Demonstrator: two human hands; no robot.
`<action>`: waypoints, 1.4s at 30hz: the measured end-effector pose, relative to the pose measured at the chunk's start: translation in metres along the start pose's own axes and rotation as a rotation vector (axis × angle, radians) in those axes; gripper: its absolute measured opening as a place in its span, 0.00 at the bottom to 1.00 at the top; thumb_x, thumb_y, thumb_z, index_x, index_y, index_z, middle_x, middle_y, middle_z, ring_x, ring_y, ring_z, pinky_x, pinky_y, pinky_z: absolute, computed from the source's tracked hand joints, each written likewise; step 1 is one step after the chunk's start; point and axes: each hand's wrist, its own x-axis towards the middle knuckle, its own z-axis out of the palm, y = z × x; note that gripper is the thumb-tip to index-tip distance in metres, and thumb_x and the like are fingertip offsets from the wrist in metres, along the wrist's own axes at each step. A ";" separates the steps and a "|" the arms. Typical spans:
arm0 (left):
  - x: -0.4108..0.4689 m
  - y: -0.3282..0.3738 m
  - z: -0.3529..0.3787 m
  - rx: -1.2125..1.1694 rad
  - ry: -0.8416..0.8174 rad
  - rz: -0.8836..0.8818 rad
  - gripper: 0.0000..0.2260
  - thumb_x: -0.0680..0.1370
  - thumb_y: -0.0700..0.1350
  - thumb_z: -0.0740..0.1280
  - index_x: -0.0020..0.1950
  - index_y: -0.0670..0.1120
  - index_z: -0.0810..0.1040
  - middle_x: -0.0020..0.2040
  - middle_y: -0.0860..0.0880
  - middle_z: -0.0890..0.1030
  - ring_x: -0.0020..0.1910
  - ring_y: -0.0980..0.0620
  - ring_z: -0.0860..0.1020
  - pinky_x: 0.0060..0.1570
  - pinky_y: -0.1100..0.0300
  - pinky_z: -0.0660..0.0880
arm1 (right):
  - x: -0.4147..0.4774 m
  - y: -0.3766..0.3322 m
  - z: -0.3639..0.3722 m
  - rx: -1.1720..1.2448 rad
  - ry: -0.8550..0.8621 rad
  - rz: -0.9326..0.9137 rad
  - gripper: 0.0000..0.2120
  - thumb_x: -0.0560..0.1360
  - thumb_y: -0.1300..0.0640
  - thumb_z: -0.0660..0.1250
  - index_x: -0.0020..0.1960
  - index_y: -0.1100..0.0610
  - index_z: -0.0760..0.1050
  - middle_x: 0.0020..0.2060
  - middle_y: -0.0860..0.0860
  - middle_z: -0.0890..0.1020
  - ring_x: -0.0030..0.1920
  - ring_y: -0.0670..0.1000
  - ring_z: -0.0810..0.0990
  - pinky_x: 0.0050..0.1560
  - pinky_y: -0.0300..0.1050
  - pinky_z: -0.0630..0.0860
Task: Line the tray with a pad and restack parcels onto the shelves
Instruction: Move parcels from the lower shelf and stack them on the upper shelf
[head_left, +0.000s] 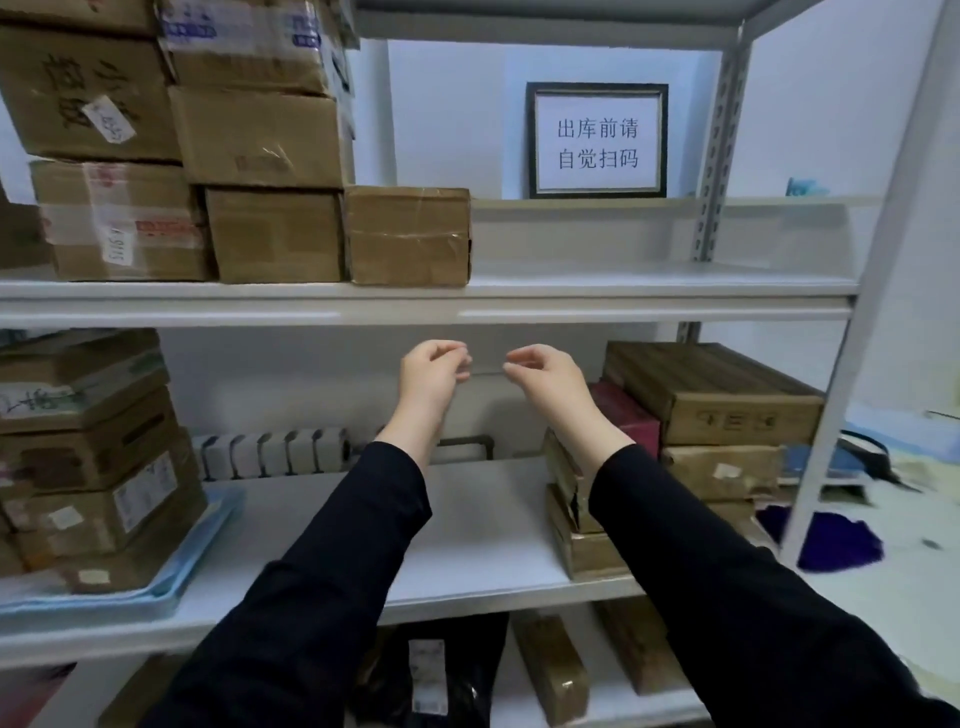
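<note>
A storeroom corner with pale metal shelving against a white wall.

The shelving unit (623, 296) has light grey boards and slotted grey uprights (719, 156), its tiers running across the whole view. Behind it the wall (452, 114) is plain white with a bluish cast under soft, even light. A black-framed sign (597, 140) with Chinese characters stands at the back of the upper tier. To the right, past the outer post (872, 291), a pale surface carries blurred clutter.
</note>
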 end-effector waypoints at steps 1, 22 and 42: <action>-0.004 -0.007 0.008 -0.001 -0.023 -0.024 0.06 0.79 0.40 0.61 0.44 0.47 0.75 0.42 0.50 0.78 0.37 0.56 0.75 0.30 0.68 0.69 | -0.003 0.007 -0.005 -0.012 -0.011 0.017 0.13 0.77 0.57 0.65 0.60 0.58 0.77 0.56 0.54 0.80 0.55 0.50 0.77 0.49 0.39 0.69; 0.018 -0.126 0.162 0.036 -0.054 -0.522 0.05 0.79 0.45 0.62 0.43 0.47 0.72 0.39 0.52 0.71 0.37 0.55 0.69 0.36 0.61 0.65 | 0.057 0.174 -0.091 -0.195 -0.021 0.395 0.34 0.75 0.47 0.66 0.76 0.54 0.56 0.73 0.58 0.60 0.72 0.59 0.61 0.70 0.59 0.63; 0.043 -0.140 0.166 -0.315 0.152 -0.601 0.21 0.77 0.50 0.64 0.67 0.46 0.64 0.52 0.45 0.76 0.38 0.50 0.77 0.24 0.59 0.77 | 0.080 0.175 -0.086 -0.003 -0.063 0.380 0.23 0.77 0.50 0.63 0.68 0.55 0.63 0.65 0.54 0.64 0.53 0.52 0.70 0.50 0.46 0.70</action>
